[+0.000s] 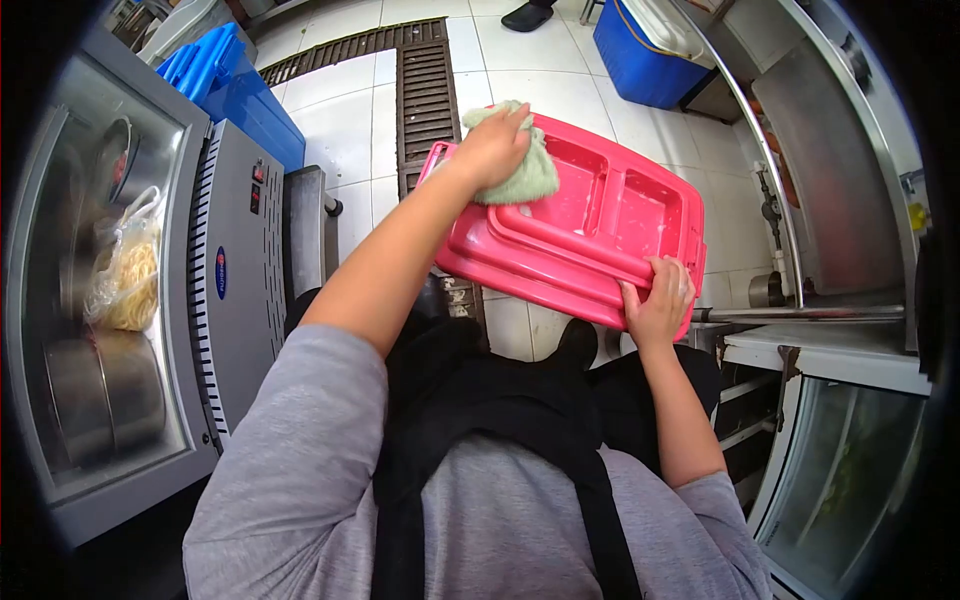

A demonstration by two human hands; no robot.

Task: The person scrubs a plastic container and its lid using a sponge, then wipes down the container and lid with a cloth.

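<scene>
A large pink plastic lid [570, 257] with recessed sections is held tilted in front of my body, above the floor. My left hand [493, 150] is closed over a pale green cloth [532, 180] and presses it on the lid's upper left part. My right hand [662, 300] grips the lid's near right edge, with the fingers lying over the raised rim and the thumb on its near side. Whitish spots, perhaps suds or droplets, show in the recesses. The underside of the lid is hidden.
At left stands a grey glass-door cabinet [240, 270] holding pots and a bag of noodles [128, 275]. Blue bins [235, 90] stand behind it. A blue cooler box [645, 60] is at the back right. Metal rails and a glass-door fridge [850, 460] flank my right. A drain grate [425, 100] crosses the floor.
</scene>
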